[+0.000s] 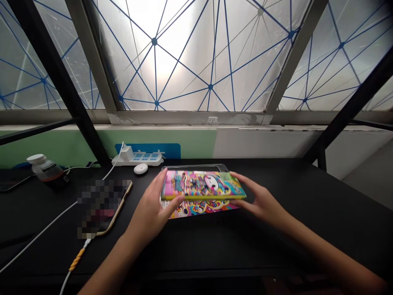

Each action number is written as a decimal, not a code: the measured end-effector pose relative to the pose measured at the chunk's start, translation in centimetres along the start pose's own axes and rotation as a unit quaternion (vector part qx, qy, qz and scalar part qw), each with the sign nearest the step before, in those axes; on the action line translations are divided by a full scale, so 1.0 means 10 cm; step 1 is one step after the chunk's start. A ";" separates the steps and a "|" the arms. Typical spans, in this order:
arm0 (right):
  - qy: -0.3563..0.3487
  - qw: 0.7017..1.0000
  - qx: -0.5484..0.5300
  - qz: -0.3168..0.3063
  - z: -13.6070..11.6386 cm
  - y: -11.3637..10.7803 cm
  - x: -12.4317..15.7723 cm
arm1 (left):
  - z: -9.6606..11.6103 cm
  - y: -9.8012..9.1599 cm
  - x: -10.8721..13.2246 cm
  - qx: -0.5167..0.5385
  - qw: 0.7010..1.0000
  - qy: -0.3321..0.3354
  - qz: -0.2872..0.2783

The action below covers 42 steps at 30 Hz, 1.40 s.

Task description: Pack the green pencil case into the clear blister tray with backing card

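A flat, rectangular case (204, 184) with a bright cartoon print and a yellow-green front edge is held level between my two hands. My left hand (159, 196) grips its left end, thumb along the front edge and fingers behind. At the right end, my right hand (256, 194) has its fingers on top and its thumb below. Under the case lies a colourful patterned sheet (199, 208), partly covered. Behind it shows the rim of a clear plastic tray (196, 167). Whether the case touches the tray cannot be made out.
A charging phone (104, 209) with a white cable lies left of my left arm. Further back are a power strip (138, 157), a round white object (141, 168) and a white-capped bottle (46, 168). Black frame bars (61, 73) slope up on both sides before the window.
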State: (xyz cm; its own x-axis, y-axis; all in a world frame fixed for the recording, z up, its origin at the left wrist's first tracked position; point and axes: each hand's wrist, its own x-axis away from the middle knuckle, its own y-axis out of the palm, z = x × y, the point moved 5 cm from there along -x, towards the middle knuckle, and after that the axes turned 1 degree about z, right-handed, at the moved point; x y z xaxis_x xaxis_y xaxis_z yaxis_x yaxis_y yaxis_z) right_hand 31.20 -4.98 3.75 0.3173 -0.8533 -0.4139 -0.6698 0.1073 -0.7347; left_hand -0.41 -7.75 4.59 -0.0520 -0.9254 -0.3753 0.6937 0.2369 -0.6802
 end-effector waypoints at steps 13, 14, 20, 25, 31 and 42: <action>-0.062 0.972 0.213 -0.080 0.47 0.54 -0.56 | -0.50 0.52 -0.49 -0.225 0.963 0.001 -0.147; -0.077 0.968 0.230 -0.064 0.40 0.53 -0.53 | -0.45 0.50 -0.49 -0.238 0.961 0.008 -0.139; -0.267 0.946 0.180 -0.036 -0.29 0.61 -0.33 | -0.05 0.53 -0.70 -0.213 0.971 0.069 -0.082; -0.241 0.940 0.111 -0.214 -0.49 0.92 -0.17 | -0.05 0.85 -0.92 -0.193 0.967 0.029 -0.166; -0.172 0.943 0.064 -0.280 -0.46 0.89 -0.20 | -0.27 0.95 -0.99 -0.256 0.958 0.031 -0.121; -0.159 0.963 0.003 -0.217 -0.37 0.61 -0.19 | -0.48 0.71 -1.02 -0.271 0.953 -0.003 -0.134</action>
State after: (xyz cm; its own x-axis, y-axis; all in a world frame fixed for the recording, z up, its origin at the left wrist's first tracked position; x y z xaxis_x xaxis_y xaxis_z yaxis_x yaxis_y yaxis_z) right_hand 23.96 -4.57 2.04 0.7569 -0.6190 -0.2094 -0.4235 -0.2207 -0.8786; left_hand 1.57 4.81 0.56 -0.1686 -0.9757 -0.1401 0.1827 0.1088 -0.9771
